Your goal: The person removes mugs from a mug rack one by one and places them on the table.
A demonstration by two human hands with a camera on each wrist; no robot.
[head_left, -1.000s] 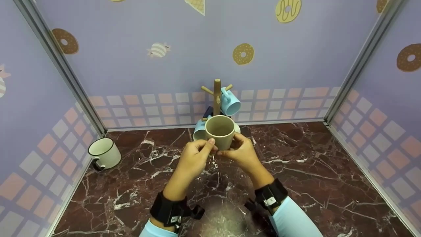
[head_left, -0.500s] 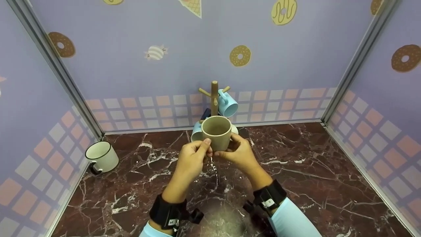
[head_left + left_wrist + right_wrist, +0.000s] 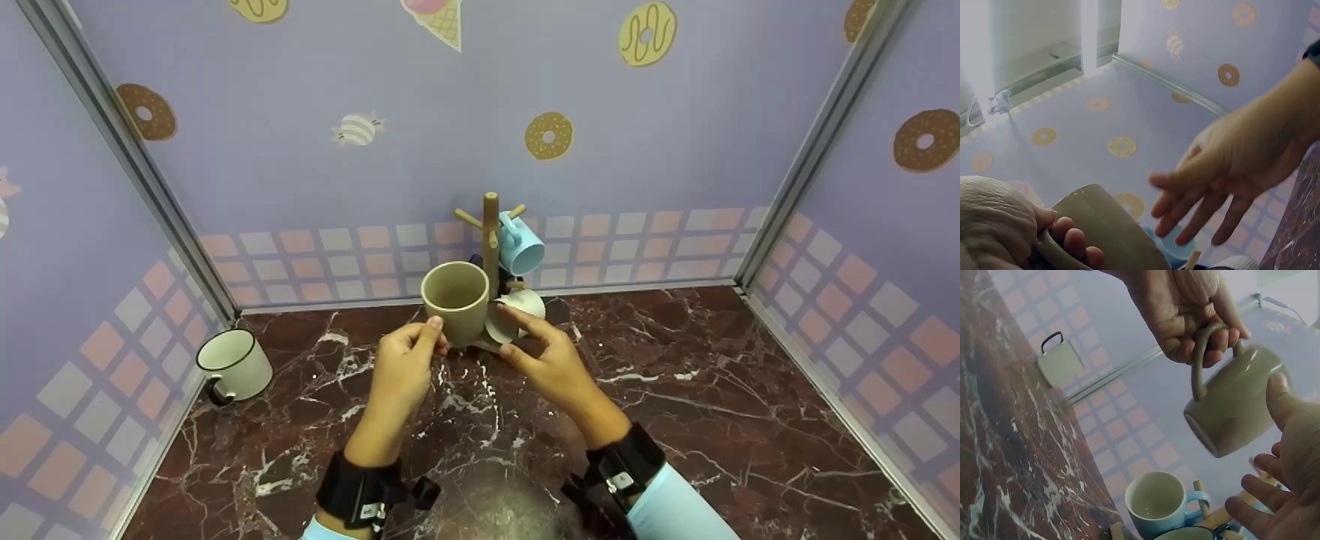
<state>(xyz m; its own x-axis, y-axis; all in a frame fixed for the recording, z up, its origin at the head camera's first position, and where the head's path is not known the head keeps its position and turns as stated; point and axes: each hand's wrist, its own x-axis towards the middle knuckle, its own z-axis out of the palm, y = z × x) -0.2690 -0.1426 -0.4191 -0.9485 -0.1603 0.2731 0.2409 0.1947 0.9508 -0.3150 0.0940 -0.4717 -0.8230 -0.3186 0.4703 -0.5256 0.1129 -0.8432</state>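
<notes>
My left hand (image 3: pixel 405 364) grips the handle of a beige mug (image 3: pixel 456 319), its fingers hooked through the loop in the right wrist view. The mug is held up in front of the wooden mug tree (image 3: pixel 491 225), mouth upward. My right hand (image 3: pixel 559 367) is just right of it, fingers spread and apart from the mug in the left wrist view. A light-blue mug (image 3: pixel 523 247) hangs from an upper right peg. Lower down hangs a white textured mug (image 3: pixel 529 301), partly behind my right fingers. Another blue mug (image 3: pixel 1154 498) shows low on the tree in the right wrist view.
A white mug with black rim and handle (image 3: pixel 238 366) stands at the left, beside the side wall. The dark red marbled tabletop (image 3: pixel 675 420) meets patterned walls at the back and sides. An upper left peg (image 3: pixel 469 218) of the tree is bare.
Both hands held the beige mug earlier. The right hand has let go, and the left hand has carried the mug leftward, uncovering the mugs low on the right of the tree.
</notes>
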